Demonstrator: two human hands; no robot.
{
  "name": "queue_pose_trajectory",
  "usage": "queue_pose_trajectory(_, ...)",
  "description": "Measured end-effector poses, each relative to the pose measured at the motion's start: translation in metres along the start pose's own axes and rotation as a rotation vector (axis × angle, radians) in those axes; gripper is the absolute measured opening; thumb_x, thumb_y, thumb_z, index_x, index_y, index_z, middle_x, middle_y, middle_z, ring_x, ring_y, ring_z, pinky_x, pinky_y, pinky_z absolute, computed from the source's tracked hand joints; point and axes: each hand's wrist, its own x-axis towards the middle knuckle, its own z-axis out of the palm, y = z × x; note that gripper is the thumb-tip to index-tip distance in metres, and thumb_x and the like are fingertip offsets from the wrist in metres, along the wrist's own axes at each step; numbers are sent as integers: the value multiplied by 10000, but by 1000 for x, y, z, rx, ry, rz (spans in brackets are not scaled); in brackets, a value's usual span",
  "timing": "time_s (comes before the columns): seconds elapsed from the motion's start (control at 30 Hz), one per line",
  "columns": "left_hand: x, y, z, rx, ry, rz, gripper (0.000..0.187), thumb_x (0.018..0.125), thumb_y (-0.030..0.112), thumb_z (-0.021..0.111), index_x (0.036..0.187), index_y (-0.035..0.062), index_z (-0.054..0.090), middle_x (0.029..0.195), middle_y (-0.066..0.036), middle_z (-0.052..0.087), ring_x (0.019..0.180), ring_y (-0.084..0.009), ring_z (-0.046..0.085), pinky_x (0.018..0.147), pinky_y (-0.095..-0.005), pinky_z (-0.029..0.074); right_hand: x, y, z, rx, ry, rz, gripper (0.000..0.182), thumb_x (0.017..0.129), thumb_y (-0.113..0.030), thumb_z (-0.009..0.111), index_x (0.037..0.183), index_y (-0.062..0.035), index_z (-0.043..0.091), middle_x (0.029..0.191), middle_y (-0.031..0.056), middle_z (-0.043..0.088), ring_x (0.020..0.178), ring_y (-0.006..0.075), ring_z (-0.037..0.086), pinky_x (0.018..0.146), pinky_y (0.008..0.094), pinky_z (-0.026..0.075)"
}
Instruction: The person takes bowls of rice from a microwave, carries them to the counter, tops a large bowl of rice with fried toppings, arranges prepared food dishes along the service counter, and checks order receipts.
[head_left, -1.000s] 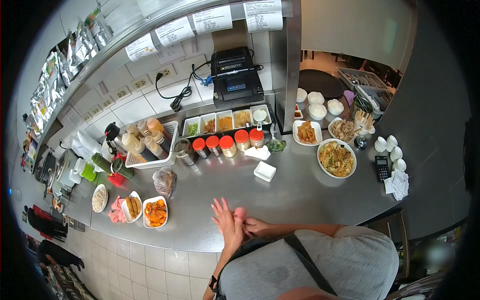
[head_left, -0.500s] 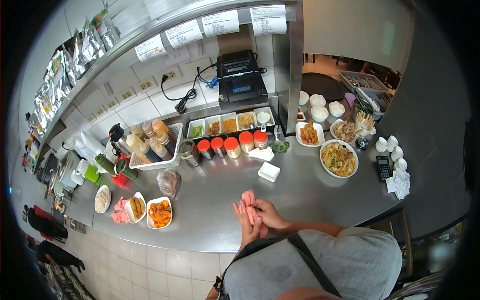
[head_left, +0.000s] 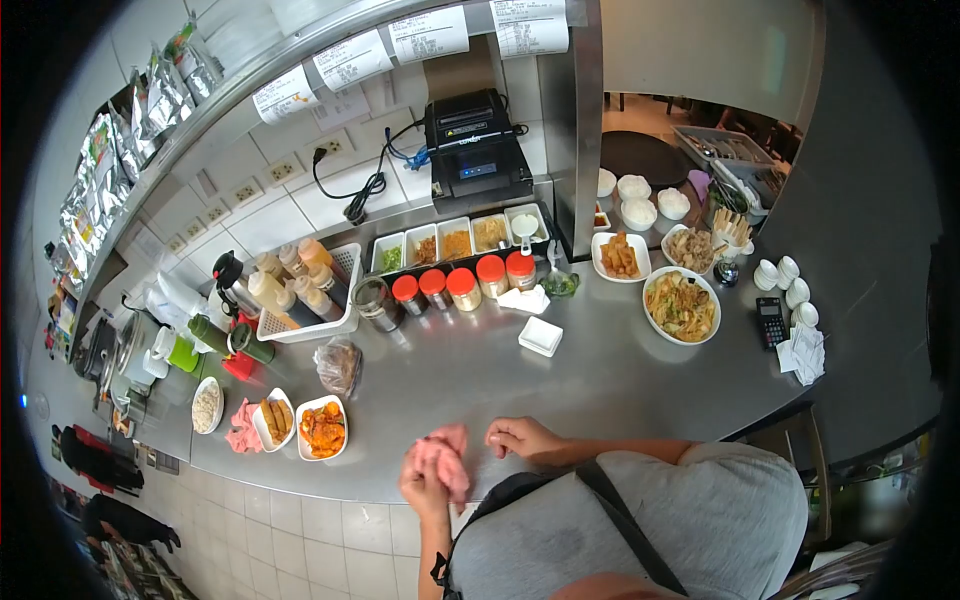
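My left hand [head_left: 424,484] is closed around a pink cloth [head_left: 450,455], which bunches up above the fingers near the counter's front edge. To its right, my right hand [head_left: 527,440] hovers over the steel counter, apart from the cloth. Its fingers are curled in, and nothing shows in them. Beyond the hands lies a small stack of white square dishes [head_left: 541,337]. Left of the cloth stand a square bowl of orange-sauced food [head_left: 323,428] and a dish of fried rolls [head_left: 273,419]. A second pink cloth [head_left: 243,428] lies beside that dish.
Red-lidded jars [head_left: 464,289] line the back below a topping tray [head_left: 455,243]. A white basket [head_left: 345,322] holds squeeze bottles. A noodle bowl [head_left: 682,307], a calculator [head_left: 771,323] and small white cups [head_left: 797,292] are on the right. A printer [head_left: 480,150] stands behind.
My hands were together on the pink cloth and have separated. The left has carried the cloth leftward and down; the right has let go of it.
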Motion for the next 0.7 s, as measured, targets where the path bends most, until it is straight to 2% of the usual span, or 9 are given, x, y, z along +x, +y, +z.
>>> queue_pose_trajectory(0.07, 6, 8, -21, -32, 103, -278, 215, 969, 134, 551, 1016, -53, 648, 1010, -113, 681, 895, -151, 602, 808, -301, 496, -3, -7, -8, -77, 85, 56, 183, 1000, -156, 459, 950, -13, 562, 685, 39, 566, 662, 126, 556, 648, 286, 469)
queue_pose_trajectory(0.13, 10, 17, -28, 3, 177, -77, 308, 1005, 223, 494, 963, -40, 648, 936, -112, 686, 817, -135, 584, 768, -308, 499, -7, -9, -18, -99, 108, 86, 200, 1008, -185, 446, 917, -24, 524, 660, 32, 523, 632, 135, 528, 622, 300, 450)
queue_pose_trajectory(0.2, 15, 3, -50, 200, 90, -67, 314, 1002, 228, 485, 948, -20, 669, 916, -124, 693, 877, -169, 583, 899, -369, 450, -9, -1, -29, -160, 161, 51, 264, 1007, -227, 459, 848, -26, 522, 666, 52, 535, 608, 156, 519, 611, 318, 447)
queue_pose_trajectory(0.27, 23, 16, -46, 430, -16, 30, 283, 970, 237, 530, 1099, 17, 655, 1121, -155, 662, 1136, -248, 556, 1097, -460, 262, -2, -10, -48, -433, 193, 180, 271, 966, -212, 539, 764, -32, 517, 701, 77, 559, 632, 203, 533, 633, 349, 448)
queue_pose_trajectory(0.33, 25, 17, -30, 582, -65, 195, 419, 889, 219, 610, 1281, 77, 568, 1299, -126, 585, 1305, -282, 450, 1157, -542, 49, 23, -19, -83, -653, 455, -372, 191, 846, -122, 639, 709, -53, 525, 741, 77, 585, 711, 243, 555, 748, 378, 441)
queue_pose_trajectory(0.37, 25, 4, -31, 597, -249, 90, 603, 857, 294, 639, 1408, 127, 456, 1456, -81, 451, 1450, -306, 220, 1142, -601, -28, 36, -53, -105, -735, 547, -558, 133, 721, -36, 663, 713, -75, 536, 835, 71, 609, 860, 272, 561, 859, 406, 399)
queue_pose_trajectory(0.47, 6, -83, -9, 911, -306, 236, 602, 847, 335, 649, 1394, 148, 480, 1448, -50, 463, 1456, -338, 178, 1137, -615, -5, 63, -145, -163, -1044, 868, -659, 193, 690, -72, 684, 870, -105, 625, 1175, 97, 539, 1206, 345, 417, 1045, 479, 305)
queue_pose_trajectory(0.6, 0, -81, 2, 930, -283, 226, 530, 835, 363, 650, 1321, 170, 559, 1435, -39, 475, 1456, -333, 177, 1139, -615, 43, 69, -253, -189, -1233, 1098, -810, 378, 737, -170, 707, 1112, -182, 662, 1314, 110, 475, 1318, 361, 308, 1096, 477, 267)
queue_pose_trajectory(0.7, 0, -82, 3, 894, -248, 247, 469, 837, 337, 648, 1273, 169, 601, 1408, -27, 503, 1438, -326, 229, 1142, -604, 57, 82, -300, -204, -979, 1125, -900, 362, 779, -166, 684, 1139, -187, 662, 1350, 143, 444, 1338, 351, 295, 1098, 460, 265)
